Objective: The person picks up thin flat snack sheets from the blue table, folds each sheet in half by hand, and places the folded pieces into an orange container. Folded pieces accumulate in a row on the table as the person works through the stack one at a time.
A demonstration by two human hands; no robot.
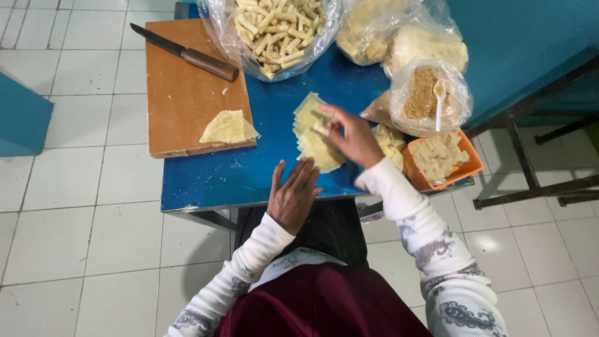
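A low blue table (206,181) stands in front of me. My left hand (293,193) lies flat near its front edge, fingers apart and holding nothing, just below a stack of pale yellow dough wrappers (312,134). My right hand (352,134) hovers over that stack, its fingertips pinching the top wrapper. A single folded wrapper (228,128) rests on the wooden cutting board (181,100) to the left.
A knife (187,55) with a wooden handle lies across the board's far end. Behind are a clear bag of rolled pastries (274,31), other bags (399,37), and a bag of brown filling with a white spoon (430,93). An orange tray (465,168) holds pale pieces at right.
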